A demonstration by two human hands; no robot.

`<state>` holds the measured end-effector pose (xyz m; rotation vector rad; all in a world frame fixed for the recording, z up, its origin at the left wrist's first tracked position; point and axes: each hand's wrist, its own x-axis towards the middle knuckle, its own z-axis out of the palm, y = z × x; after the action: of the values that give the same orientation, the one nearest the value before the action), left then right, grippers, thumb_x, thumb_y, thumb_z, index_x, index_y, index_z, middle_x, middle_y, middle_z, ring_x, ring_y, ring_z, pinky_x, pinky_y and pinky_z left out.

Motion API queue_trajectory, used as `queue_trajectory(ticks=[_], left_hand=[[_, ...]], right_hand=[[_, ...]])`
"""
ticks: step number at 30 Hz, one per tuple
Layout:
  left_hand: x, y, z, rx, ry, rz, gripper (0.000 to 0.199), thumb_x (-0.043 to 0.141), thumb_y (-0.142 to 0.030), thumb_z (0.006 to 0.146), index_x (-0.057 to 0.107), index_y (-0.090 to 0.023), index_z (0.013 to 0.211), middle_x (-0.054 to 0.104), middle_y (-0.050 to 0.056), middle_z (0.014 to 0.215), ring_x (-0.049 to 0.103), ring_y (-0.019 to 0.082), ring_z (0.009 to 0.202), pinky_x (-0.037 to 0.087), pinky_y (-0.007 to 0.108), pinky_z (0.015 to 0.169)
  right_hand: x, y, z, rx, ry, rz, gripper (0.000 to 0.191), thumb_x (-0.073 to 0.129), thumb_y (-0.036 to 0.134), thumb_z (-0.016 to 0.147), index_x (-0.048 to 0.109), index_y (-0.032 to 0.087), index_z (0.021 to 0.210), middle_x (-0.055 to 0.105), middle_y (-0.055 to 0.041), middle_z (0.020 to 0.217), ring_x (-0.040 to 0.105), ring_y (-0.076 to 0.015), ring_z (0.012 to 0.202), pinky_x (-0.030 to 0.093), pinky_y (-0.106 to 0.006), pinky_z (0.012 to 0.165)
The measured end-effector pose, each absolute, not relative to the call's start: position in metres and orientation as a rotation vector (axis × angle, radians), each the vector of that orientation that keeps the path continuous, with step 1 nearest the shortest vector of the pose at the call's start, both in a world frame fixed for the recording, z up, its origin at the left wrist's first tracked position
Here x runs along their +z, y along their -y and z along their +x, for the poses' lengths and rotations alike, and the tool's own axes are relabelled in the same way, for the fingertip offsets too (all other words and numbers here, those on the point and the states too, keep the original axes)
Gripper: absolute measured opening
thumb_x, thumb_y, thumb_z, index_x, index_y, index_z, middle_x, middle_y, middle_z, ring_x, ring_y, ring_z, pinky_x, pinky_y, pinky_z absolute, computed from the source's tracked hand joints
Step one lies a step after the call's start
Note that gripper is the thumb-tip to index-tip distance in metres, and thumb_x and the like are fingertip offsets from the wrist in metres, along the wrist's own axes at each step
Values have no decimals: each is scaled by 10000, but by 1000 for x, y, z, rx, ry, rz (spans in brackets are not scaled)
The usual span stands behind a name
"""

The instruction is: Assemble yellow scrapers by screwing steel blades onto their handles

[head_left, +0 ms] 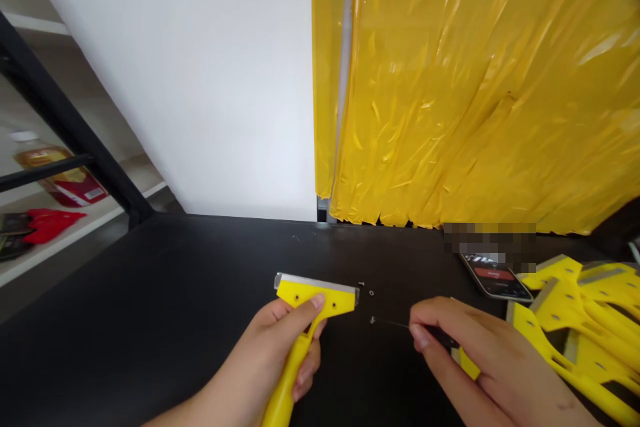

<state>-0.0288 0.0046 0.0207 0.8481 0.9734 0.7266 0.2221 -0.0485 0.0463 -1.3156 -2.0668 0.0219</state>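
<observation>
My left hand (pixel 280 353) grips the handle of a yellow plastic paint scraper (pixel 330 300), its thumb lying across the head below a steel blade (pixel 316 283). The scraper's head has small screw holes. My right hand (pixel 480 360) is shut on a thin screwdriver (pixel 397 324) with a dark handle, mostly hidden in my fingers. Its tip points left at a tiny screw (pixel 373 320) on the table, close to it. Two more tiny metal parts, a screw (pixel 361 283) and a washer (pixel 371 293), lie just right of the blade.
A heap of several yellow scrapers (pixel 575 320) lies at the right on the black table (pixel 150 273), beside a smartphone (pixel 495 277). Crumpled yellow plastic sheeting (pixel 475 80) hangs behind, next to a white wall (pixel 200 80). A shelf at left holds a bottle and red items.
</observation>
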Motion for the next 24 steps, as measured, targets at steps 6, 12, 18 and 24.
queue_trajectory(ticks=[6, 12, 18, 24], left_hand=[[22, -5, -29, 722, -981, 834, 411, 586, -529, 975, 541, -211, 720, 460, -46, 417, 313, 72, 360, 266, 190, 400], [22, -6, -29, 728, -974, 837, 450, 591, -583, 957, 554, -207, 713, 459, -42, 415, 316, 73, 361, 265, 189, 398], [20, -6, -28, 720, -962, 837, 442, 589, -574, 965, 560, -207, 720, 459, -44, 419, 313, 75, 367, 272, 189, 401], [19, -5, -29, 719, -968, 830, 449, 596, -584, 960, 567, -205, 719, 464, -42, 422, 323, 75, 366, 267, 188, 397]], right_hand=[[45, 47, 222, 44, 2086, -1340, 125, 475, 227, 1047, 565, 303, 1088, 747, 43, 879, 737, -153, 715, 549, -282, 627], [43, 48, 223, 100, 2092, -1357, 110, 487, 225, 1043, 570, 297, 1034, 700, 57, 811, 704, -141, 671, 542, -279, 628], [44, 48, 222, 63, 2067, -1327, 123, 474, 227, 1041, 568, 303, 1062, 724, 49, 822, 719, -156, 668, 530, -291, 593], [45, 48, 222, 36, 2097, -1332, 130, 462, 232, 1044, 574, 296, 1050, 720, 41, 814, 714, -160, 661, 541, -292, 604]])
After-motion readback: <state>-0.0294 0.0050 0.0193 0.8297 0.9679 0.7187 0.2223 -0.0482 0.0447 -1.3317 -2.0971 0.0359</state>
